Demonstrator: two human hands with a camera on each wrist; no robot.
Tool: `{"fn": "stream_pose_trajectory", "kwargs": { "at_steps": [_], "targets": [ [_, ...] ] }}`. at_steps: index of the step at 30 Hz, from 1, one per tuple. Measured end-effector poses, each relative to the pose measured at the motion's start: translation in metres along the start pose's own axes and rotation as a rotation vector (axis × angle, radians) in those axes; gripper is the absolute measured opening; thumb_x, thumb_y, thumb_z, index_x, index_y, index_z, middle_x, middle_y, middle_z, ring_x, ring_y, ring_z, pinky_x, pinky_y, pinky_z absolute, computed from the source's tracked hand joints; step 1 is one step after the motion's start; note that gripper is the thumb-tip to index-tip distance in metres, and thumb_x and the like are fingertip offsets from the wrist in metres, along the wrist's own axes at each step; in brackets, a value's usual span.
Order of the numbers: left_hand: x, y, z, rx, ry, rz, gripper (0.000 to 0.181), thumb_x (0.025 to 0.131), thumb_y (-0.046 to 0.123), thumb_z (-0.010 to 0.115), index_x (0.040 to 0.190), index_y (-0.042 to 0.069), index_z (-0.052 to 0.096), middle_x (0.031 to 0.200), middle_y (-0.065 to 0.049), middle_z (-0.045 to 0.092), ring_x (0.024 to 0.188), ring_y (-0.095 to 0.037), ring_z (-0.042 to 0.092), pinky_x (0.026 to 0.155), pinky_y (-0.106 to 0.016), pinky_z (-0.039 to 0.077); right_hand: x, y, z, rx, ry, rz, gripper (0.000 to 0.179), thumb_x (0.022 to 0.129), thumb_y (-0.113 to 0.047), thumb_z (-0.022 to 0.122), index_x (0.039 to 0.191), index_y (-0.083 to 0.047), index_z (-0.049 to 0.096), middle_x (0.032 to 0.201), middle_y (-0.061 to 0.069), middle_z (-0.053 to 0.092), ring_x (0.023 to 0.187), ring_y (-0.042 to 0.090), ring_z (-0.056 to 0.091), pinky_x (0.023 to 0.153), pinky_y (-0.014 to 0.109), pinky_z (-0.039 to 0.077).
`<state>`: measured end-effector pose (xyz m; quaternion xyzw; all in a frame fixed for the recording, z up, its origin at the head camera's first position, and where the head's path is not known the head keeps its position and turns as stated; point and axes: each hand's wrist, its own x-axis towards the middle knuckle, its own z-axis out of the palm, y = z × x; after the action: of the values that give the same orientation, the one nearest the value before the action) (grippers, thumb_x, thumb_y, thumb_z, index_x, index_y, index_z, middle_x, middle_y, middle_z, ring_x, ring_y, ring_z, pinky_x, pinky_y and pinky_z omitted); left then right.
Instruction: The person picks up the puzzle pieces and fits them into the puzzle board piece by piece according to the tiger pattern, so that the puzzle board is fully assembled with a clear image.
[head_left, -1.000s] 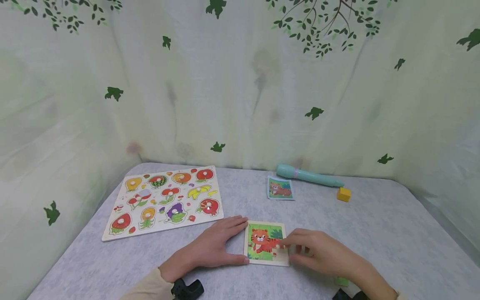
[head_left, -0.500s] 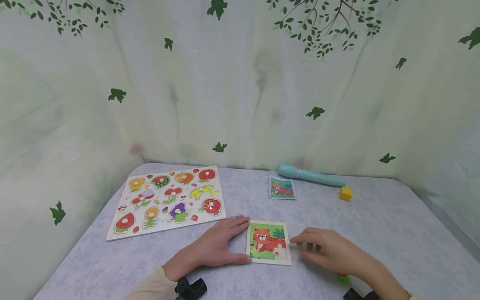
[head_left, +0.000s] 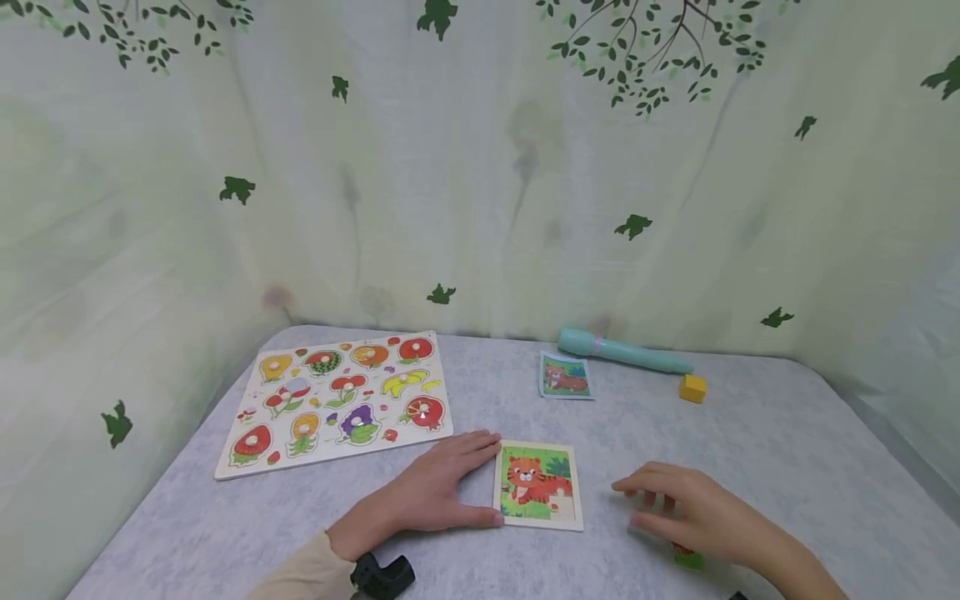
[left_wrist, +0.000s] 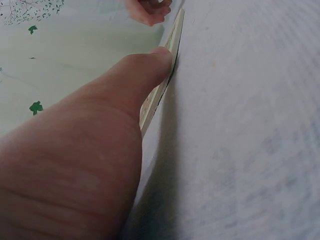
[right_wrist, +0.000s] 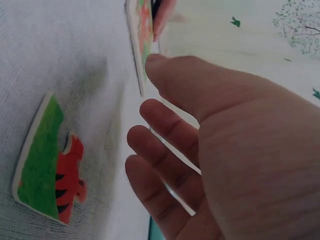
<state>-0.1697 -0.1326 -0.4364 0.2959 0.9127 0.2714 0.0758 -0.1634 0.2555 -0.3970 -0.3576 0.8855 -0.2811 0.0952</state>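
A small tiger jigsaw puzzle [head_left: 534, 485] lies in its pale wooden frame, with a bare gap at its lower right corner. My left hand [head_left: 438, 492] rests on the table at its left side, thumb and index finger spread to the frame's two left corners. In the left wrist view the thumb [left_wrist: 150, 67] presses along the frame's edge. To the right of the puzzle, my right hand [head_left: 693, 510] hovers with loosely bent fingers and nothing in them. Below it lies a loose green-and-red puzzle piece [right_wrist: 47, 165], partly hidden by the hand in the head view.
A fruit peg puzzle board [head_left: 341, 402] covers the table's left part. Farther back are a small picture card of a brown animal [head_left: 566, 377], a teal microphone-shaped stick [head_left: 626, 351] and a yellow block [head_left: 692, 388]. A leaf-patterned curtain [head_left: 480, 167] stands behind the table.
My right hand has drawn away from the puzzle's right edge, moving right over the loose piece. The left hand stays at the frame; the head view has shifted slightly.
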Motion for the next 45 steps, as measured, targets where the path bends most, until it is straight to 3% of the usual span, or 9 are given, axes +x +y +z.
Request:
{"fn": "stream_pose_trajectory", "kwargs": {
  "at_steps": [8, 15, 19, 25, 31, 36, 45],
  "targets": [
    [-0.001, -0.001, 0.0, -0.006, -0.002, -0.003, 0.093, 0.086, 0.072, 0.068, 0.159, 0.021, 0.042, 0.165, 0.007, 0.037, 0.154, -0.02, 0.031, 0.123, -0.054, 0.031, 0.0, 0.002, 0.0, 0.008, -0.013, 0.008, 0.035, 0.097, -0.04, 0.072, 0.127, -0.022, 0.071, 0.111, -0.014, 0.069, 0.088, 0.0, 0.059, 0.069, 0.021, 0.055],
    [0.0, 0.0, 0.0, -0.017, -0.011, 0.003, 0.094, 0.086, 0.073, 0.067, 0.16, 0.022, 0.041, 0.165, 0.008, 0.037, 0.154, -0.02, 0.031, 0.123, -0.054, 0.031, -0.006, 0.013, -0.007, 0.04, -0.068, 0.1, 0.045, 0.097, -0.046, 0.07, 0.136, -0.024, 0.064, 0.116, -0.013, 0.066, 0.093, 0.002, 0.057, 0.073, 0.022, 0.054],
    [0.001, 0.001, 0.001, -0.018, -0.015, -0.001, 0.094, 0.086, 0.073, 0.067, 0.16, 0.022, 0.04, 0.165, 0.008, 0.036, 0.154, -0.02, 0.03, 0.123, -0.053, 0.031, -0.011, 0.022, -0.011, 0.067, -0.08, 0.119, 0.042, 0.095, -0.044, 0.073, 0.131, -0.023, 0.065, 0.116, -0.012, 0.067, 0.094, 0.002, 0.058, 0.076, 0.022, 0.054],
    [0.001, 0.002, 0.001, -0.024, -0.018, -0.006, 0.095, 0.086, 0.074, 0.067, 0.16, 0.022, 0.04, 0.166, 0.009, 0.035, 0.155, -0.02, 0.03, 0.123, -0.053, 0.03, -0.016, 0.031, -0.016, 0.119, -0.09, 0.1, 0.033, 0.093, -0.04, 0.077, 0.12, -0.024, 0.067, 0.11, -0.012, 0.067, 0.093, 0.004, 0.058, 0.075, 0.023, 0.053],
    [0.001, 0.001, 0.001, -0.017, -0.014, -0.009, 0.095, 0.086, 0.074, 0.067, 0.16, 0.022, 0.04, 0.166, 0.008, 0.035, 0.155, -0.02, 0.03, 0.124, -0.053, 0.03, -0.019, 0.04, -0.016, 0.197, -0.097, 0.055, 0.031, 0.09, -0.031, 0.082, 0.114, -0.022, 0.066, 0.099, -0.008, 0.064, 0.085, 0.008, 0.058, 0.063, 0.024, 0.047],
    [0.001, 0.001, 0.002, -0.009, -0.008, -0.003, 0.094, 0.086, 0.073, 0.067, 0.16, 0.02, 0.041, 0.165, 0.007, 0.037, 0.154, -0.02, 0.032, 0.123, -0.054, 0.031, -0.021, 0.045, -0.015, 0.271, -0.127, 0.052, 0.03, 0.09, -0.025, 0.081, 0.116, -0.018, 0.066, 0.095, -0.004, 0.063, 0.078, 0.01, 0.057, 0.057, 0.025, 0.045],
    [0.001, 0.001, 0.002, 0.003, -0.006, -0.001, 0.094, 0.086, 0.073, 0.067, 0.16, 0.021, 0.041, 0.165, 0.007, 0.037, 0.154, -0.02, 0.031, 0.123, -0.052, 0.031, -0.026, 0.05, -0.018, 0.35, -0.182, 0.073, 0.035, 0.091, -0.018, 0.08, 0.122, -0.015, 0.064, 0.096, 0.002, 0.061, 0.079, 0.014, 0.056, 0.057, 0.025, 0.045]
  ]
}}
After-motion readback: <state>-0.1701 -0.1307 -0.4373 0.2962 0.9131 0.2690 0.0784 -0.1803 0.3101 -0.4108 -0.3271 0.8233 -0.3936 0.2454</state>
